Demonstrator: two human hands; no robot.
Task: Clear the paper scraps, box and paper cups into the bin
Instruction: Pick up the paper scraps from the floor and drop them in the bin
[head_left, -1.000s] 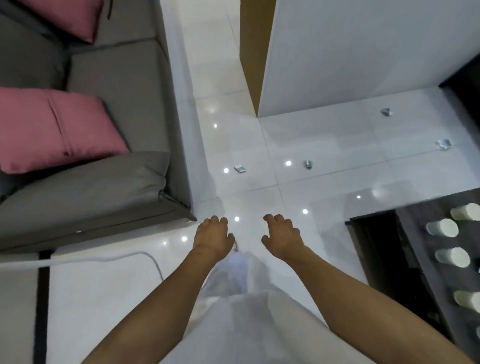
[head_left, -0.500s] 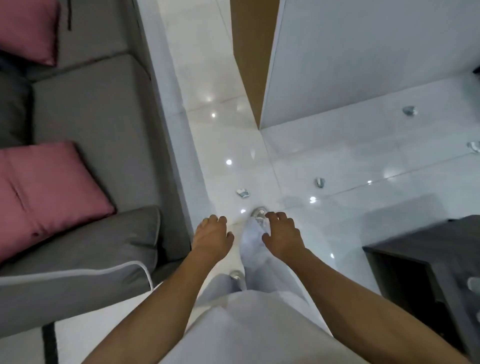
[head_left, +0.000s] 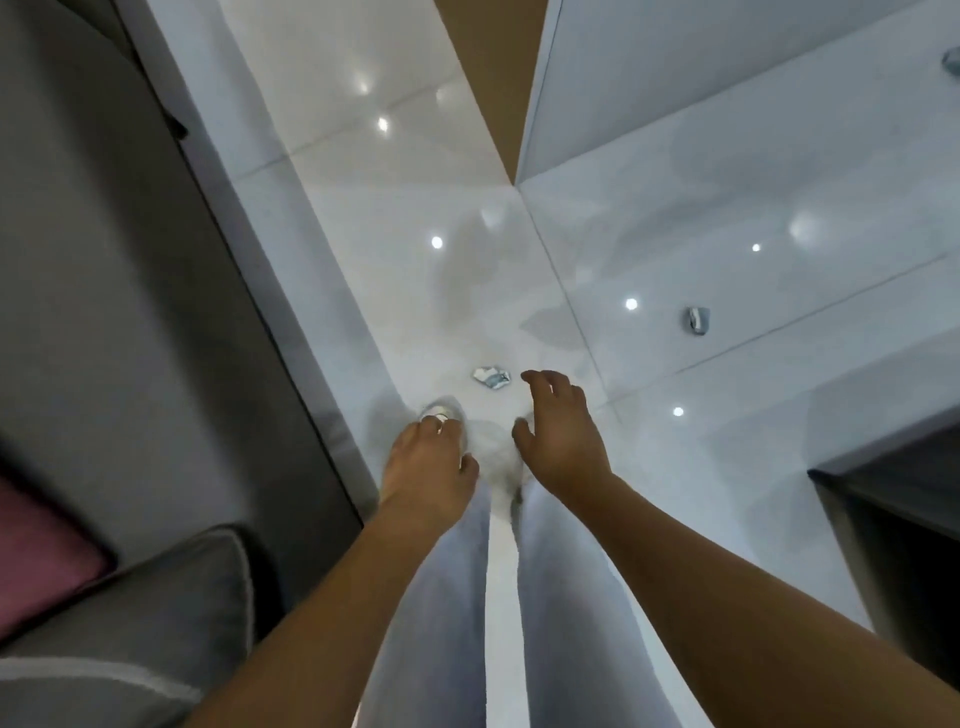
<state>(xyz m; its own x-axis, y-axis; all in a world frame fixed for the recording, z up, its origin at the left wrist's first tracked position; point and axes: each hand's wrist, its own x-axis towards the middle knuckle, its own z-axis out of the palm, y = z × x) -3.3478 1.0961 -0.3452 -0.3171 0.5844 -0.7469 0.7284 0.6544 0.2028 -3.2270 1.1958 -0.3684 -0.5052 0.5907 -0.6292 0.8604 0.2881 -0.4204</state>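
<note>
Above the glossy white tiled floor (head_left: 675, 218), both empty hands are now nearing a crumpled silvery paper scrap (head_left: 490, 377); right hand (head_left: 561, 431) spreading open, left hand (head_left: 428, 457) hanging relaxed, pickup looking imminent.

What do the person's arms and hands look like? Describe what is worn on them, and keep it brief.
Both arms are bare from as far up as the head view shows down to the fingers: no sleeves, gloves, watch or bracelet. The left hand and right hand show no rings that can be made out. Light grey-white trousers run between the forearms.
</note>
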